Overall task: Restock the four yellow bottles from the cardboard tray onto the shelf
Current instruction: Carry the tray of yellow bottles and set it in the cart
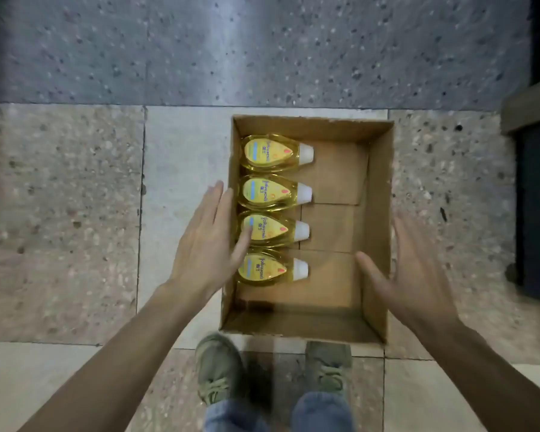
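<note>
- Head view: four yellow bottles lie caps rightward along the cardboard tray's left wall.
- Left hand nearer (open, empty grip); right hand open too.

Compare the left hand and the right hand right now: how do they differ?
The left hand reaches over the cardboard tray's left wall, a fingertip over the third yellow bottle; the right hand is at the right wall, near no bottle. Both are open, holding nothing.
</note>
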{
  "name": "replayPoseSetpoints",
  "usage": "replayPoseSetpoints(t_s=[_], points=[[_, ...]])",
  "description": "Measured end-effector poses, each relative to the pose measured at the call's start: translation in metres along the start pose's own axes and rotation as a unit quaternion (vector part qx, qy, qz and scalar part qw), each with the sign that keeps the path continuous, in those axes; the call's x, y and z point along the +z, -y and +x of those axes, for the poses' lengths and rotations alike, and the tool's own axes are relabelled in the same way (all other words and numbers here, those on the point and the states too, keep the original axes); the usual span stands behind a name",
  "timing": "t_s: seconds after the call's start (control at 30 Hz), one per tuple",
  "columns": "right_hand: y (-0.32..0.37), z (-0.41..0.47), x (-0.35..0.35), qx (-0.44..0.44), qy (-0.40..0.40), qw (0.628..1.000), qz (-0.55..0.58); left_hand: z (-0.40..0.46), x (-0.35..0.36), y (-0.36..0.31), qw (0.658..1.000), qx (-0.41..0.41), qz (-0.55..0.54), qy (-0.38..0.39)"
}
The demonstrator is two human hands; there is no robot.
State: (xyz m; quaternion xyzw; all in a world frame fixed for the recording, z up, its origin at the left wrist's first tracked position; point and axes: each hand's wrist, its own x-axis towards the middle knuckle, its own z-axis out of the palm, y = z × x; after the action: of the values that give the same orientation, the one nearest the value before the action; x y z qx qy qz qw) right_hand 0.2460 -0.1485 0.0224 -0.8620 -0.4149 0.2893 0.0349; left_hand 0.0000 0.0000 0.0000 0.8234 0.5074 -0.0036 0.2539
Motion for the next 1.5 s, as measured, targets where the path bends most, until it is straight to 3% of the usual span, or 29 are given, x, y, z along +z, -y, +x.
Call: replayPoseSetpoints(t_s=[0.07,0.2,0.33,0.53,0.73,1.03,1.5], points=[[-0.019,0.009,0.035,0.008,-0.02,0.999,-0.036,-0.002,0.035,0.016,0.998,-0.064,-0.003,0.03],[-0.042,0.009,0.086,0.052,0.06,0.996,-0.04,-0.019,0.09,0.039,0.985,-0.137,-0.018,0.104],[-0.057,0.012,0.095,0.048,0.008,0.999,-0.023,-0.021,0.109,0.05,0.989,-0.133,-0.017,0.059],[-0.053,0.022,0.097,0.085,0.016,0.996,0.004,-0.023,0.105,0.043,0.984,-0.161,-0.038,0.071],[-0.053,0.014,0.059,0.043,-0.024,0.999,0.007,-0.025,0.075,0.028,0.981,-0.171,-0.077,0.048],[0.025,-0.021,-0.124,0.004,-0.059,0.998,0.031,-0.021,-0.125,-0.052,0.982,-0.169,-0.086,-0.018],[0.161,-0.121,-0.562,-0.076,-0.149,0.986,0.004,-0.039,-0.544,-0.258,0.976,-0.104,-0.149,-0.123]])
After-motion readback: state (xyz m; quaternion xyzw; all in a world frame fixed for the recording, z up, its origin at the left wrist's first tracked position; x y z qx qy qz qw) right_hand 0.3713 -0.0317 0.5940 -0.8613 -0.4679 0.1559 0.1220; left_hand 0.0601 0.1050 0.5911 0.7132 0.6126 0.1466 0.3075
